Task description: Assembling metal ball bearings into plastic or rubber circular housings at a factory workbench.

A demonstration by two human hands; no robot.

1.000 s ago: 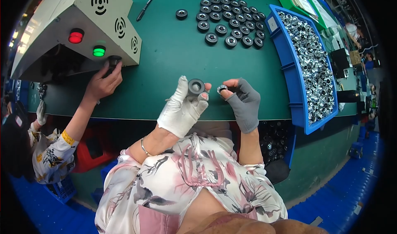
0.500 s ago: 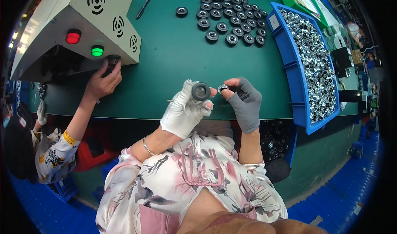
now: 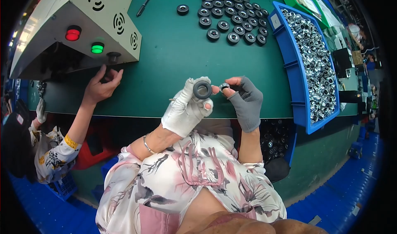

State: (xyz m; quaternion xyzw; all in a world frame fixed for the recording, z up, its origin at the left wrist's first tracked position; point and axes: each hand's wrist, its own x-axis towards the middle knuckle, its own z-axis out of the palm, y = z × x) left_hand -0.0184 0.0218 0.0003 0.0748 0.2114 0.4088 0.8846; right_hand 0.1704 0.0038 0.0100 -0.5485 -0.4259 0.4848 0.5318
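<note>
My left hand (image 3: 184, 110), in a white glove with bare fingertips, is closed on a black ring-shaped wheel (image 3: 202, 90) whose round hole faces up. Close to its right, my right hand (image 3: 247, 103), in a grey fingerless glove, pinches a small shiny metal bearing (image 3: 224, 86) between thumb and finger. The bearing and the wheel are a short gap apart, above the front part of the green table (image 3: 165, 68). Farther back on the table several black wheels (image 3: 233, 37) with metal centres lie in a cluster, and a single wheel (image 3: 182, 9) sits apart to their left.
A blue bin (image 3: 295, 83) full of shiny metal parts stands at the right, with a green tray (image 3: 304, 4) behind it. At the left is a beige machine (image 3: 45, 25) with red and green buttons; a co-worker's hand (image 3: 101, 87) is near it. A black pen (image 3: 145, 3) lies farther back.
The co-worker's hand has come off the dark knob on the machine and dropped slightly below it. My hands keep nearly the same place, still holding the wheel and the bearing.
</note>
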